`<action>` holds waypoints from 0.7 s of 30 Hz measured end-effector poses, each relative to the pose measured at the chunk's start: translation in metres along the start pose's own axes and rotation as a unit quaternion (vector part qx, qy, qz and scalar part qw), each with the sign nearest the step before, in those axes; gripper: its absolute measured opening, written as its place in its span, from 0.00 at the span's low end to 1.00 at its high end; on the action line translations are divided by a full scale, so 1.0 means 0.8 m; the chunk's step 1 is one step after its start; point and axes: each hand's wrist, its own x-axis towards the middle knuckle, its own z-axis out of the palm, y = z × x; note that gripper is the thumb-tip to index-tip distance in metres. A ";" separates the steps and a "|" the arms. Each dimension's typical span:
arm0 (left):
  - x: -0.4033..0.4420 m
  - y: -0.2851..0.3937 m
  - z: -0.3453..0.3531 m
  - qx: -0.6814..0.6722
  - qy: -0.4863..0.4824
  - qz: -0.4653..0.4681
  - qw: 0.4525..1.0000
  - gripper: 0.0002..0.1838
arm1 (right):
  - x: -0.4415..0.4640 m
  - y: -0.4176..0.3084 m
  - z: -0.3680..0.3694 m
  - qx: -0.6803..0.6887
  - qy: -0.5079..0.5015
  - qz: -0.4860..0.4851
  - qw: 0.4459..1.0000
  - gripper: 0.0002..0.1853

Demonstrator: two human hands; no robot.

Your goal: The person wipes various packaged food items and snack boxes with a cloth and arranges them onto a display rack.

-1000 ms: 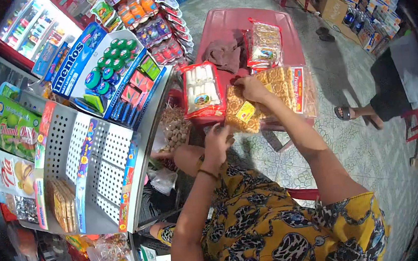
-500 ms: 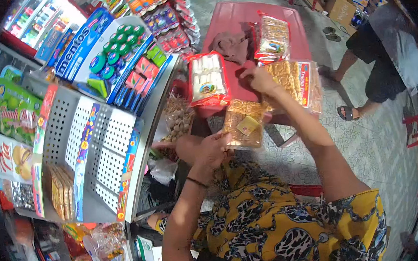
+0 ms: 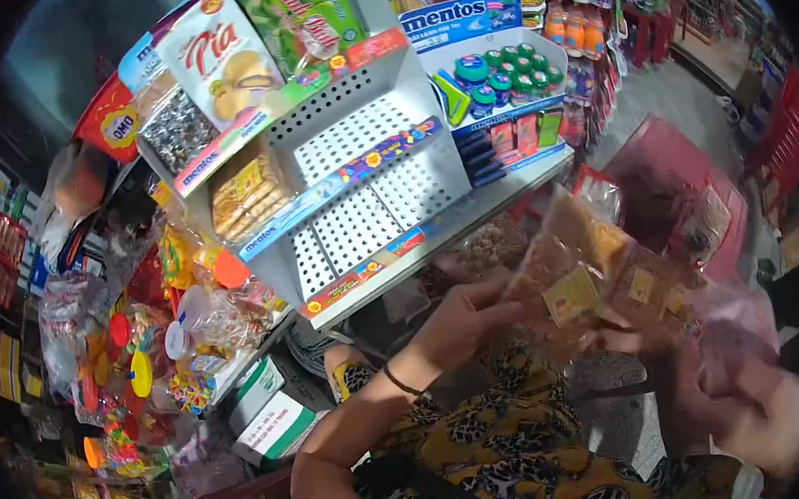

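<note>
My left hand is closed on the near edge of a clear pack of flat brown biscuits with a yellow label. Beside it are more clear biscuit packs, also with yellow labels; my right hand has its fingers bent around their lower edge, partly hidden and blurred. The packs overlap, so I cannot tell how many there are. To the left stands a white perforated display rack, with a similar biscuit pack upright on its middle shelf.
On the rack's upper tier stand a white Pía bag and a green bag. A Mentos stand adjoins it. Lidded candy jars sit at lower left. Behind the packs is a red table with other packages.
My view has swung left toward the rack. My right hand, earlier over the packs on the table, is now beside my left, holding biscuit packs. The left hand still grips its pack.
</note>
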 end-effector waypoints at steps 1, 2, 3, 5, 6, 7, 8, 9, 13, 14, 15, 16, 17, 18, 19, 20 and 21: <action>-0.006 0.002 -0.010 0.000 0.002 0.002 1.000 0.18 | -0.015 0.028 -0.004 -0.128 -0.021 -0.053 0.990 0.22; -0.011 0.002 -0.023 0.013 0.030 0.000 0.999 0.16 | -0.024 0.060 -0.015 -0.156 -0.031 -0.085 0.984 0.23; -0.017 0.006 -0.034 0.027 0.053 -0.004 0.998 0.15 | -0.023 0.058 -0.015 -0.046 -0.023 0.011 0.999 0.26; -0.047 0.053 -0.020 0.230 0.103 0.047 0.966 0.12 | -0.020 0.075 -0.025 -0.224 -0.018 -0.133 0.965 0.26; -0.062 0.057 -0.024 0.428 0.123 0.125 0.887 0.14 | -0.021 0.049 -0.030 -0.104 -0.009 -0.047 0.993 0.24; -0.077 0.060 -0.028 0.603 0.178 0.190 0.754 0.15 | -0.020 0.028 -0.034 0.023 0.021 0.033 0.999 0.23; -0.082 0.055 -0.039 0.419 0.204 0.134 0.874 0.15 | -0.023 0.013 -0.042 0.040 0.021 0.072 0.996 0.24; -0.087 0.049 -0.049 0.112 0.249 0.118 0.955 0.15 | -0.022 0.014 -0.044 0.001 0.018 0.097 0.995 0.24; -0.107 0.058 -0.083 -0.081 0.299 0.140 0.940 0.17 | -0.048 0.005 -0.048 -0.099 0.004 0.126 0.987 0.26; -0.104 0.070 -0.075 -0.087 0.322 0.158 0.929 0.17 | -0.054 0.006 -0.044 -0.122 0.010 0.098 0.988 0.26; -0.109 0.073 -0.087 -0.097 0.351 0.166 0.916 0.18 | -0.061 0.006 -0.041 -0.141 0.023 0.073 0.987 0.26; -0.115 0.075 -0.109 -0.106 0.381 0.171 0.902 0.18 | -0.070 0.009 -0.035 -0.146 0.069 0.065 0.985 0.25; -0.125 0.071 -0.139 -0.044 0.346 0.186 0.919 0.19 | -0.080 0.011 -0.033 -0.131 0.092 0.027 0.987 0.24; -0.130 0.081 -0.138 -0.031 0.342 0.174 0.923 0.19 | -0.091 0.011 -0.030 -0.092 0.096 0.032 0.991 0.24; -0.131 0.092 -0.137 -0.019 0.335 0.167 0.927 0.19 | -0.101 0.010 -0.029 -0.057 0.095 0.037 0.993 0.23; -0.135 0.086 -0.170 -0.055 0.358 0.172 0.916 0.20 | -0.107 0.007 -0.027 -0.065 0.099 0.041 0.992 0.24; -0.137 0.089 -0.184 -0.064 0.344 0.178 0.920 0.23 | -0.113 0.002 -0.026 -0.073 0.103 0.044 0.991 0.24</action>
